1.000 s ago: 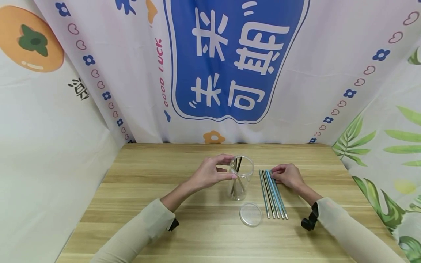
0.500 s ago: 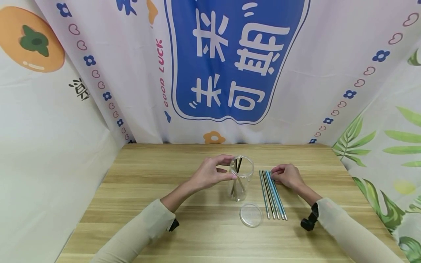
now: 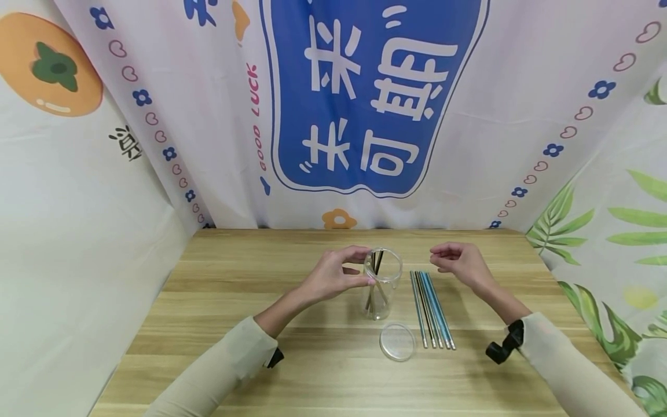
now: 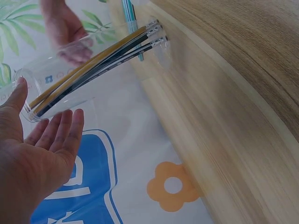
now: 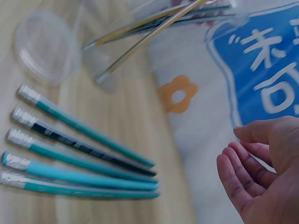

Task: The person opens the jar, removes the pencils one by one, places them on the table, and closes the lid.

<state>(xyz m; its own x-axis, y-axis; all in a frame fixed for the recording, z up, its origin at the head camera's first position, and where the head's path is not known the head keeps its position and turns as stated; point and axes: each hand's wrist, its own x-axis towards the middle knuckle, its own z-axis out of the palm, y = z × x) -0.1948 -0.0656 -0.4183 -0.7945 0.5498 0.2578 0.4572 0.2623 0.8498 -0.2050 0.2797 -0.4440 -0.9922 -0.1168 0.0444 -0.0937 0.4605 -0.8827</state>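
My left hand grips a clear plastic jar near its rim, thumb on the near side and fingers on the far side. Inside the jar lean several pencils, yellow and dark, eraser ends down in the left wrist view. To the right of the jar lies a row of several pencils, teal, light blue and black, their metal-banded eraser ends toward me. Just beyond the row's far end hovers my right hand, its fingers loosely bent and holding nothing, as the right wrist view also shows.
A round clear lid lies flat in front of the jar, left of the pencils' eraser ends. The wooden table ends at a printed cloth backdrop behind. Black wrist straps show at both cuffs.
My right hand has come off the far ends of the pencil row and moved up and slightly back to the right. The left hand, jar, lid and pencils stay put.
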